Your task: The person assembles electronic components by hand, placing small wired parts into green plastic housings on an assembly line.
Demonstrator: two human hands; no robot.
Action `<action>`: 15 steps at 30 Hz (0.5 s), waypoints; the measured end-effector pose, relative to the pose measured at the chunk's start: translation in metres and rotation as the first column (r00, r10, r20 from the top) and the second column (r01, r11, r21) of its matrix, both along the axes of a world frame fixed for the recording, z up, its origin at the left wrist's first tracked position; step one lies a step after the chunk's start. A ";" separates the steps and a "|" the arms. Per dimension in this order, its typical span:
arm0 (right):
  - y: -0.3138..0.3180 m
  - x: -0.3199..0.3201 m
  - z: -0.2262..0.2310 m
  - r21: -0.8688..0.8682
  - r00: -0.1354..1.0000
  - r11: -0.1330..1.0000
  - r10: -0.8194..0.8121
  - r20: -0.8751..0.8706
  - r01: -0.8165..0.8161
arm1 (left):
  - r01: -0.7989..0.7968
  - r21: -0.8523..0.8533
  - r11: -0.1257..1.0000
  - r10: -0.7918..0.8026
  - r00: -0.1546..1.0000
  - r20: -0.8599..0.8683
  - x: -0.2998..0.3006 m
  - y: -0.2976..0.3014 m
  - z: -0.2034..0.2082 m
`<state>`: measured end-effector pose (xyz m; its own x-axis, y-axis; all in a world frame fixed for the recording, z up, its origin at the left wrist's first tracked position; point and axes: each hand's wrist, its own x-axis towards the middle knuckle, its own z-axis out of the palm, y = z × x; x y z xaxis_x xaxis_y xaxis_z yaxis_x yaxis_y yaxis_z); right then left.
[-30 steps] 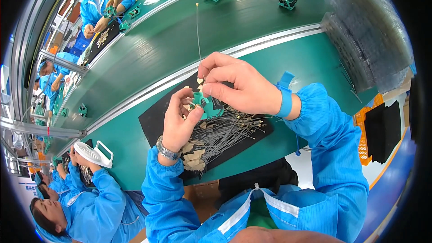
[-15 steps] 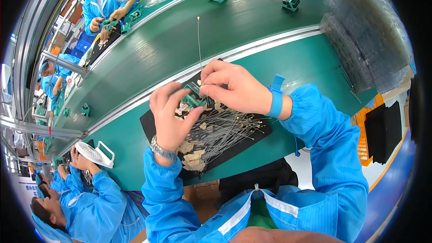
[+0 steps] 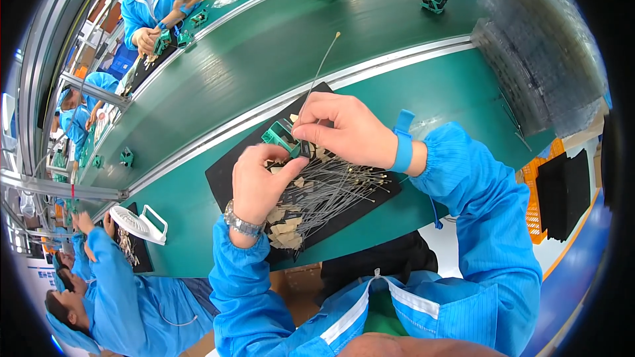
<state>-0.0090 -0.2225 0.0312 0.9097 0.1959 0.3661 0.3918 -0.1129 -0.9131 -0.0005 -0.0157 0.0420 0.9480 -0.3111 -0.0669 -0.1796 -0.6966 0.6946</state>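
Housing [image 3: 275, 134] in left hand [image 3: 258, 177], cables [image 3: 337, 192] on mat [image 3: 229, 164].

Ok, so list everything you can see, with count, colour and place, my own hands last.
Green part: 1, green and black, at the hands
Held cable: 1, grey, pale tip, rising from the right hand
Loose cables: many, grey, on the mat
Small pieces: many, beige, on the mat
Mat: 1, black, on the table
Table: 1, green, under the mat
Belt: 1, green, beyond the table
Belt assemblies: at least 4, green, on the belt
Fan: 1, white, left
Translucent stack: 1, greyish, right
Crate: 1, orange, far right
Co-workers: several, blue clothing, left
Watch: 1, silver, left wrist
Wrist strap: 1, blue, right wrist
Hands, left and right: 2, bare, over the mat
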 end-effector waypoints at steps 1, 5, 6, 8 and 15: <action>-0.001 0.001 0.000 -0.005 1.000 1.000 -0.008 -0.006 0.008 | 0.059 0.041 0.997 -0.067 0.972 0.226 0.003 0.004 -0.004; -0.002 0.005 0.003 -0.110 0.999 0.994 -0.020 0.044 0.025 | 0.123 0.255 0.959 -0.218 0.897 0.385 0.015 0.025 -0.026; -0.003 0.004 0.004 -0.111 0.999 0.994 -0.017 0.043 0.022 | 0.124 0.269 0.955 -0.209 0.926 0.314 0.016 0.026 -0.029; -0.002 0.003 0.005 -0.144 1.000 0.990 -0.005 0.008 0.006 | 0.091 0.231 0.969 -0.154 0.950 0.273 0.021 0.026 -0.029; 0.000 0.005 -0.004 -0.048 0.998 0.997 0.055 0.011 -0.054 | 0.286 -0.177 0.942 -0.273 0.957 0.095 0.018 0.023 -0.022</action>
<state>-0.0045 -0.2228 0.0276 0.8927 0.2628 0.3661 0.4096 -0.1346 -0.9023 0.0178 0.0074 0.0196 0.8213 -0.5649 0.0792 -0.3997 -0.4708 0.7865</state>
